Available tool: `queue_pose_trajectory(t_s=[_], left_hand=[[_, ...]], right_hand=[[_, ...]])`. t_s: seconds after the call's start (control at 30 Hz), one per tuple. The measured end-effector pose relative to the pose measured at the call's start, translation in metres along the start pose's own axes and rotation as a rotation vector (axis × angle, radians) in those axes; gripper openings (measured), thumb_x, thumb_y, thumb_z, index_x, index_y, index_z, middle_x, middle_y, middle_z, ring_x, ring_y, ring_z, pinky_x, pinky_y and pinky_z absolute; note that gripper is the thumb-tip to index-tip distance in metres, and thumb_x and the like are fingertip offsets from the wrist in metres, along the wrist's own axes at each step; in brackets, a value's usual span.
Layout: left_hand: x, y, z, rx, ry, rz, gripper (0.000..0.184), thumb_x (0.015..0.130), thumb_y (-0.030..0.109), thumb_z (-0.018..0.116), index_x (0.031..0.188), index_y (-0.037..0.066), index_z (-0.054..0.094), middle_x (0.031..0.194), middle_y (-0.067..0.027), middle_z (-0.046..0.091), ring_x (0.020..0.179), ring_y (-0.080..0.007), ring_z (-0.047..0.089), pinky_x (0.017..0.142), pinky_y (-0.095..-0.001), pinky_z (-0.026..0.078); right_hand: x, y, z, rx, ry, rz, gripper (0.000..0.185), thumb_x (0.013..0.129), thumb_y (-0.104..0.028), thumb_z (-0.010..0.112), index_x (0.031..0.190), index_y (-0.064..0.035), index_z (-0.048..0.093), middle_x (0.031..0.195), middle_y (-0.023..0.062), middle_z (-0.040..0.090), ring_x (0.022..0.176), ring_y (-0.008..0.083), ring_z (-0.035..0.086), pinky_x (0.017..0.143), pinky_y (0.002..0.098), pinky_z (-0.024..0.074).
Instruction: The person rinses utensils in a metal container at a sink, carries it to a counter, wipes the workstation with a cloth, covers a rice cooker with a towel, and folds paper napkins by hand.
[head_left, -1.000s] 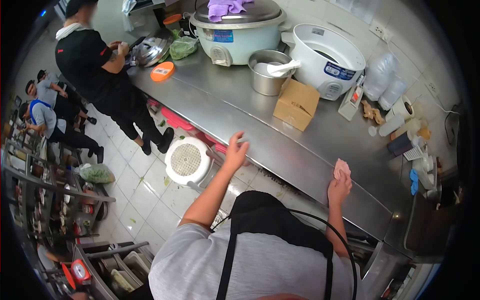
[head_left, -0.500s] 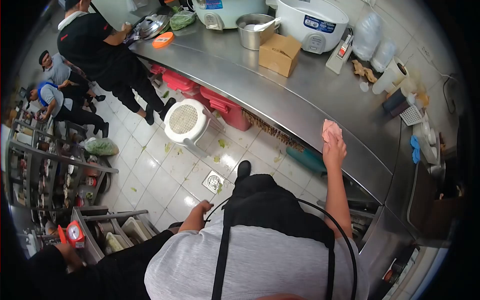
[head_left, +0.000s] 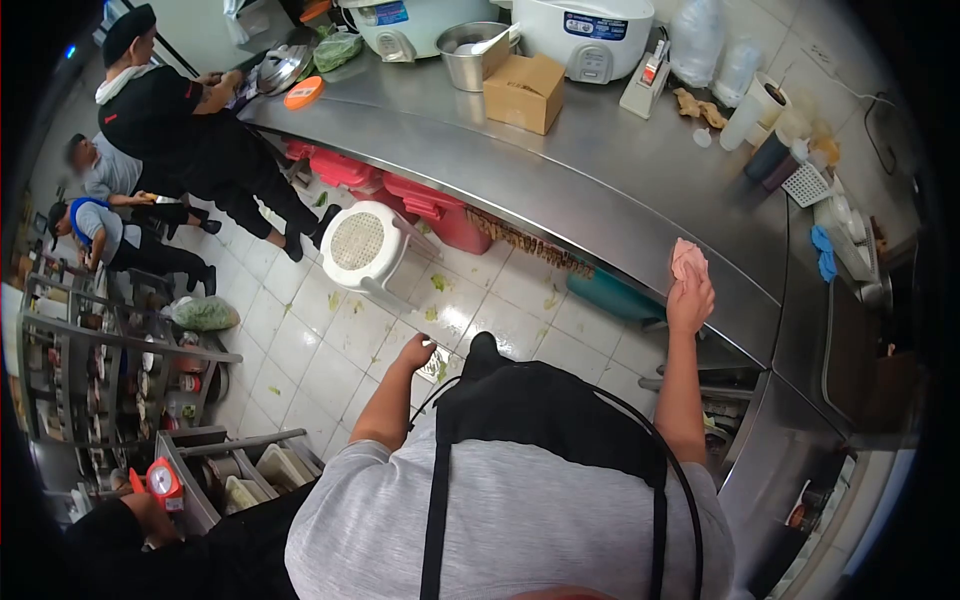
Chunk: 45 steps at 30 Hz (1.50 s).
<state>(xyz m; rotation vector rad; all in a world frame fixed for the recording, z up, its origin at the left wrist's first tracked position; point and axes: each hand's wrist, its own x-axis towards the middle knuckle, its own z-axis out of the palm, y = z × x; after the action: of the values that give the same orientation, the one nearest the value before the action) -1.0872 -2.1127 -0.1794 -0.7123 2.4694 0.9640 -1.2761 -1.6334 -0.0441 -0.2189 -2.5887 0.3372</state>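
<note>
My right hand (head_left: pixel 692 300) is closed on a crumpled pink cloth (head_left: pixel 688 258), pressed to the stainless steel counter (head_left: pixel 610 210) near its front edge. My left hand (head_left: pixel 417 352) hangs low over the tiled floor, its fingers curled in, and nothing shows in it. It touches nothing that I can see and is near the floor drain (head_left: pixel 436 366). On the counter beyond my right hand stand a cardboard box (head_left: pixel 524 92), a steel pot (head_left: pixel 468 68) and a white rice cooker (head_left: pixel 590 40).
A white stool (head_left: pixel 368 245) stands on the floor among scattered green leaf scraps. Red bins (head_left: pixel 435 208) and a teal tub (head_left: pixel 612 295) sit under the counter. A person in black (head_left: pixel 180 110) works at its far end. Shelving (head_left: pixel 110 340) is at left, a red scale (head_left: pixel 162 478) below.
My right hand and the pink cloth have shifted slightly right along the counter. My left hand has swung forward over the floor. The whole view has turned a little.
</note>
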Motion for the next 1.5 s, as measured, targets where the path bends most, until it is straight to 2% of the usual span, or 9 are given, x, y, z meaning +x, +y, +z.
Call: queue_pose_trajectory(t_s=[0.57,0.8,0.87,1.03,1.23,1.33,1.37,1.47,1.5], left_hand=[[-0.044,-0.047,0.022,0.180,-0.231,-0.107,0.053,0.071,0.033,0.054,0.108,-0.004,0.048,0.108,-0.0224,0.050,0.103,-0.0313,0.047,0.089,-0.0337,0.037],[-0.051,-0.040,0.051,0.181,-0.254,-0.042,0.051,0.071,0.033,0.053,0.109,-0.002,0.048,0.109,-0.0211,0.050,0.104,-0.0316,0.047,0.089,-0.0340,0.036],[-0.049,-0.037,0.060,0.165,-0.269,-0.015,0.050,0.072,0.033,0.052,0.109,-0.001,0.048,0.108,-0.0215,0.051,0.103,-0.0322,0.047,0.089,-0.0348,0.036],[-0.040,-0.023,0.062,0.156,-0.277,0.001,0.048,0.073,0.033,0.053,0.109,0.001,0.049,0.106,-0.0217,0.052,0.102,-0.0321,0.048,0.088,-0.0348,0.037],[-0.026,-0.014,0.052,0.206,-0.263,0.028,0.050,0.073,0.034,0.054,0.109,0.000,0.048,0.107,-0.0215,0.051,0.102,-0.0312,0.048,0.087,-0.0344,0.037],[-0.027,-0.002,0.039,0.219,-0.267,0.021,0.049,0.073,0.034,0.054,0.109,0.001,0.048,0.108,-0.0210,0.051,0.102,-0.0309,0.048,0.087,-0.0343,0.037],[-0.027,0.000,0.036,0.222,-0.266,0.025,0.049,0.073,0.034,0.054,0.109,0.001,0.048,0.108,-0.0208,0.051,0.103,-0.0309,0.048,0.088,-0.0343,0.037],[-0.026,0.000,0.029,0.194,-0.251,0.019,0.048,0.072,0.032,0.054,0.109,0.002,0.048,0.109,-0.0196,0.051,0.103,-0.0305,0.047,0.087,-0.0341,0.037],[-0.027,-0.001,0.026,0.175,-0.247,0.003,0.048,0.072,0.032,0.054,0.109,0.001,0.048,0.109,-0.0195,0.051,0.103,-0.0305,0.047,0.087,-0.0341,0.037]], right_hand=[[0.006,-0.009,-0.003,-0.030,-0.093,0.087,0.029,0.072,-0.018,0.053,0.100,-0.0233,0.055,0.107,0.0042,0.046,0.099,0.0280,0.043,0.083,0.0401,0.0348],[-0.041,-0.022,-0.018,0.438,-0.162,-0.264,0.023,0.074,-0.011,0.048,0.095,-0.0033,0.053,0.091,0.0155,0.049,0.086,0.0323,0.047,0.077,0.0364,0.0383],[-0.073,-0.022,-0.022,0.808,-0.443,-0.094,0.023,0.077,-0.012,0.048,0.096,-0.0008,0.053,0.088,0.0130,0.053,0.082,0.0211,0.052,0.074,0.0296,0.0409],[-0.065,0.024,-0.063,0.831,-0.333,0.181,0.025,0.079,-0.013,0.047,0.100,-0.0003,0.052,0.095,0.0096,0.054,0.087,0.0147,0.050,0.078,0.0264,0.0399],[0.018,0.128,-0.096,0.396,0.231,0.179,0.037,0.079,-0.021,0.048,0.110,-0.0018,0.047,0.105,0.0199,0.046,0.097,0.0282,0.047,0.085,0.0348,0.0359],[0.035,0.193,-0.041,0.036,0.005,0.441,0.037,0.078,-0.025,0.048,0.110,-0.0065,0.048,0.107,0.0178,0.046,0.096,0.0324,0.047,0.085,0.0375,0.0363],[0.038,0.140,-0.069,-0.004,-0.160,0.562,0.036,0.076,-0.027,0.048,0.109,-0.0118,0.049,0.108,0.0109,0.048,0.095,0.0323,0.048,0.084,0.0378,0.0376],[0.042,0.106,-0.039,-0.190,-0.043,0.565,0.032,0.077,-0.027,0.046,0.106,-0.0148,0.051,0.108,0.0027,0.050,0.097,0.0269,0.050,0.082,0.0367,0.0394],[0.043,0.119,0.004,-0.223,0.134,0.340,0.028,0.078,-0.024,0.044,0.103,-0.0163,0.053,0.107,0.0016,0.051,0.099,0.0214,0.049,0.082,0.0361,0.0397]])
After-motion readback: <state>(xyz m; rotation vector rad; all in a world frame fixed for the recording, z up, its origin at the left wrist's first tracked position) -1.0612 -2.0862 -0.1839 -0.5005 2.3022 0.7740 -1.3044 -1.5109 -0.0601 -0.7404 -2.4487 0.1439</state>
